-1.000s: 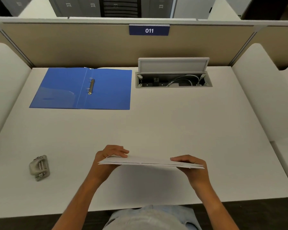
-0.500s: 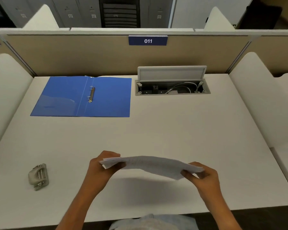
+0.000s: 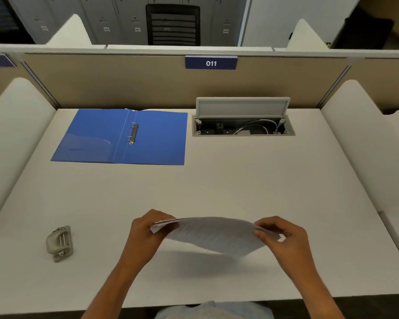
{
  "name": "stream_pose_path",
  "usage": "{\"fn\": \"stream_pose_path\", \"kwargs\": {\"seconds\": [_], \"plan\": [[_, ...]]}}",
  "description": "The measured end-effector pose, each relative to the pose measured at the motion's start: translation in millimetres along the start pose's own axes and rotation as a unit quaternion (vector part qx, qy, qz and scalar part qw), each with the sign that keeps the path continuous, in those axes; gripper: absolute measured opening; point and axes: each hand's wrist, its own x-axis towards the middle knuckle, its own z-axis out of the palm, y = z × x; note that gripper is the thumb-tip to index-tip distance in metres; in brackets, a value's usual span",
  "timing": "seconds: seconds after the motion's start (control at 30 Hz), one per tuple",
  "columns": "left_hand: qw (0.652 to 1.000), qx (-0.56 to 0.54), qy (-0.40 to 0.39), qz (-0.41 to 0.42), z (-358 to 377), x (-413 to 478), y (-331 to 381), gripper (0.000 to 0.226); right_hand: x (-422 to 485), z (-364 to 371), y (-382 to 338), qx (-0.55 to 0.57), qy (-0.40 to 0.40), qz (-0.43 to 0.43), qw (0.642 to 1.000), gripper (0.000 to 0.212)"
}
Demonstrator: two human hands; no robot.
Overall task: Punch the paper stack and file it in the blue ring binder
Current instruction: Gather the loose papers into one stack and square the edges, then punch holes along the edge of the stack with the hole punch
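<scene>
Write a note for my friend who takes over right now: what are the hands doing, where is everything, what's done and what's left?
Left hand: grips the left end of the paper stack.
Right hand: pinches its right end. The stack is held above the desk, sagging in the middle.
Hole punch: near left on the desk, untouched.
Blue ring binder: lying open, far left, no pages on its rings.
Done: stack picked up.
Left: punch the stack, then file it on the rings.

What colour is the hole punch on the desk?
Grey-beige with silver metal parts; the hole punch shows in the head view, near left.
</scene>
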Motion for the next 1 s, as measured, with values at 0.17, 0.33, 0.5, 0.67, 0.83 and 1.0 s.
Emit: {"fn": "stream_pose_path", "kwargs": {"seconds": [0.17, 0.33, 0.5, 0.67, 0.83, 1.0], "plan": [[0.980, 0.083, -0.023, 0.177, -14, 9, 43, 0.014, 13, -6, -34, -0.162, -0.075, -0.110, 0.978, 0.034], [0.964, 0.158, -0.029, 0.214, -8, 17, 76, 0.021, 29, 23, -46, -0.188, -0.142, -0.184, 0.954, 0.032], [0.972, 0.214, 0.021, 0.097, -39, 21, 36, 0.051, 34, 39, -23, -0.026, -0.107, -0.047, 0.993, 0.029], [0.908, 0.210, 0.244, -0.268, -121, 13, -73, 0.078, 25, 40, 2, 0.264, 0.034, 0.173, 0.948, 0.019], [0.798, 0.193, 0.270, -0.503, -168, -5, -145, 0.093, 17, 42, 10, 0.390, 0.057, 0.279, 0.876, 0.032], [0.796, 0.232, 0.243, -0.504, -180, -11, -217, 0.077, 15, 48, 10, 0.390, 0.045, 0.288, 0.873, 0.032]]}}
